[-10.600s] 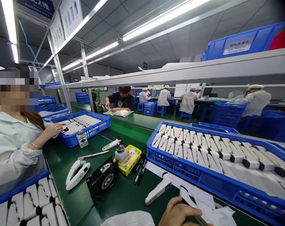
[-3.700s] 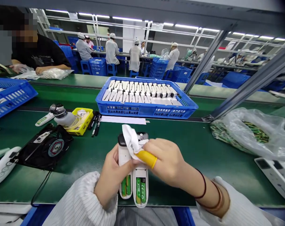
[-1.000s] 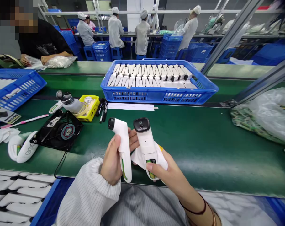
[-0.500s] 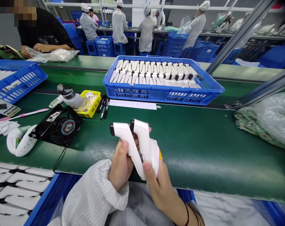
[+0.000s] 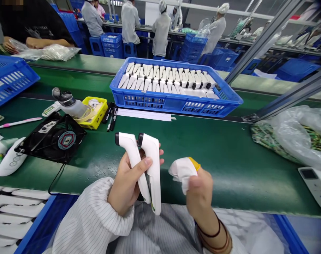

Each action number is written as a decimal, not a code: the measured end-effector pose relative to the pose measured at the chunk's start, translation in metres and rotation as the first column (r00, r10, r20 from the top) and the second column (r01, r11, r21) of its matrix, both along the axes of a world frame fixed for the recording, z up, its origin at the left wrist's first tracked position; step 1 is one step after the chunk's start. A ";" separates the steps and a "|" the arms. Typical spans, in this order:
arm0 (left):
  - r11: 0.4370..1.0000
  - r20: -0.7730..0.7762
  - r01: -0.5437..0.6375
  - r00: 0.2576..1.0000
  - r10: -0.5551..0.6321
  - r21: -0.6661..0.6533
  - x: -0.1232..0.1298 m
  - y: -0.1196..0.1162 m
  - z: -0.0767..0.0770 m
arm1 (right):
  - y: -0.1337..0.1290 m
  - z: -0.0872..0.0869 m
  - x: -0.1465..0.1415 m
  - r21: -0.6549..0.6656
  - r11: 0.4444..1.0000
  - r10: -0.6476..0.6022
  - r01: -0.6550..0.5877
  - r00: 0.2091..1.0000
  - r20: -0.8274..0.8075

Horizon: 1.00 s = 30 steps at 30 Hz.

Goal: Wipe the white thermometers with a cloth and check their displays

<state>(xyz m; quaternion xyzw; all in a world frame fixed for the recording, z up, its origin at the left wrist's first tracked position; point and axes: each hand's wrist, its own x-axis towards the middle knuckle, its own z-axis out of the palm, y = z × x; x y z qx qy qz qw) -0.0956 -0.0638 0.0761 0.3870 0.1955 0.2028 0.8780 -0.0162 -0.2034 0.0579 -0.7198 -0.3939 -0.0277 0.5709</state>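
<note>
My left hand (image 5: 124,183) is closed around two white gun-shaped thermometers. The left thermometer (image 5: 131,150) and the right thermometer (image 5: 154,173) stand side by side, black tips at the top and handles pointing down, with my thumb across them. A little green shows at the lower end of the right one. Apart from them, to the right, my right hand (image 5: 201,192) is closed on a crumpled white cloth (image 5: 182,169). A yellow finger cot (image 5: 194,163) covers one fingertip of that hand, which is slightly blurred.
Across the green bench stands a blue crate (image 5: 176,102) with rows of white thermometers. A black fan (image 5: 54,139), a yellow basket (image 5: 96,118), a bottle (image 5: 72,106) and markers (image 5: 112,118) lie left. A plastic bag of circuit boards (image 5: 279,137) sits right. A person in black (image 5: 35,24) works opposite.
My right hand has come away from the thermometers and moved right with the cloth. Both thermometers are now in my left hand alone. The view has shifted slightly right and down.
</note>
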 end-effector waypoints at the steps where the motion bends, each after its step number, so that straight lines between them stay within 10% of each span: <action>1: 1.000 -0.008 0.001 1.000 -0.001 -0.002 0.000 0.000 0.000 | -0.003 0.002 0.001 0.011 1.000 0.012 -0.012 1.000 -0.011; 7: 0.990 -0.049 0.048 0.997 -0.055 -0.133 0.000 -0.007 -0.001 | 0.010 0.018 0.005 -0.146 0.946 0.324 -0.289 0.868 0.377; 11: 0.980 -0.098 0.051 0.993 -0.071 -0.192 -0.002 -0.014 -0.003 | 0.021 0.024 0.017 -0.092 0.991 0.133 -0.098 0.809 0.573; 16: 0.977 -0.109 0.061 0.990 -0.085 -0.203 -0.001 -0.008 -0.003 | 0.014 0.023 0.015 -0.286 0.865 0.500 -0.411 0.667 0.553; 25: 0.983 -0.164 0.055 0.983 -0.084 -0.176 -0.001 -0.015 -0.005 | 0.027 0.018 0.040 -0.092 0.992 0.117 -0.081 0.855 0.505; 30: 0.995 -0.184 0.031 0.982 -0.048 -0.095 -0.002 -0.006 -0.004 | 0.002 0.003 -0.001 -0.375 0.795 0.606 -0.477 0.652 0.454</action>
